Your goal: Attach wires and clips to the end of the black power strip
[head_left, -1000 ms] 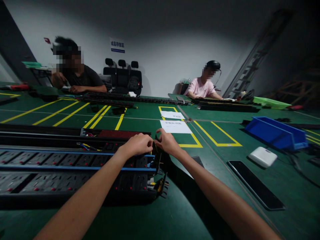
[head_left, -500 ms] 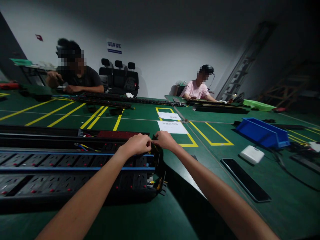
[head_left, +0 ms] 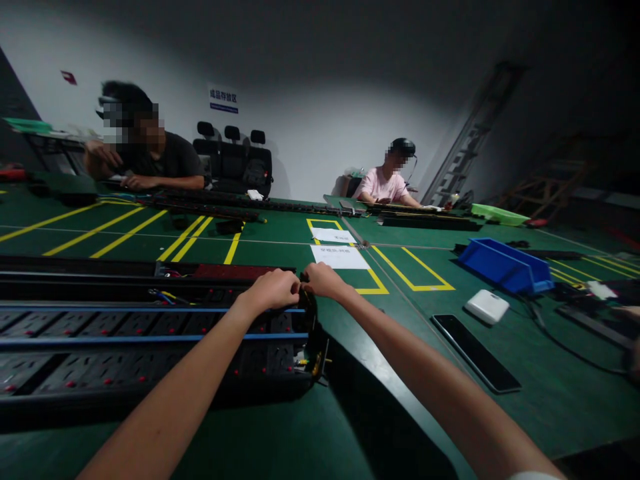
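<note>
Long black power strips with rows of sockets and red dots lie side by side at the left, two edged by blue strips. My left hand is closed at the right end of a strip farther back, its fingertips hiding what they pinch. Touching or nearly touching it, my right hand is closed around a small black part, mostly covered by the fingers. Yellow wires and a metal prong stick out from the nearest strip's end. Coloured wires show inside a strip farther back.
To the right are a phone, a white box and a blue bin with a cable nearby. Paper labels lie beyond my hands on the green table. Two people sit across it. Another hand shows at the right edge.
The view has shifted slightly, so the right-hand objects appear farther left. My hands stay at the strip's end, the right one slightly closer to the left. A hand has appeared at the right edge.
</note>
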A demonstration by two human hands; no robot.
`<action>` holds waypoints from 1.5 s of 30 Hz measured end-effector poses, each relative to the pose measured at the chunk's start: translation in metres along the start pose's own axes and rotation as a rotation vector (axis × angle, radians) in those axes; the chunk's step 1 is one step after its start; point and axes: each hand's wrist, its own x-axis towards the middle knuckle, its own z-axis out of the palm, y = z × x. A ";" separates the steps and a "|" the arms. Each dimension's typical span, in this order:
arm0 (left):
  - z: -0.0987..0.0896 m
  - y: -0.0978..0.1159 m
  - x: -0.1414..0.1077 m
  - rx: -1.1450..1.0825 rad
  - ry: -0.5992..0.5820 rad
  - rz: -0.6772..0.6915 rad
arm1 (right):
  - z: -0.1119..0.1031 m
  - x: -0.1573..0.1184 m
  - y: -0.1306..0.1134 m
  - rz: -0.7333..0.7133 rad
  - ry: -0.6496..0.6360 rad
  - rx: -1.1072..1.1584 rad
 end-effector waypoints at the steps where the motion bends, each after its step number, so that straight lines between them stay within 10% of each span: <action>1: 0.000 0.000 0.000 -0.002 0.001 -0.003 | 0.000 0.000 0.000 0.002 -0.003 0.001; 45: 0.003 -0.003 -0.002 -0.037 0.015 0.036 | 0.038 0.008 0.015 0.055 0.201 0.266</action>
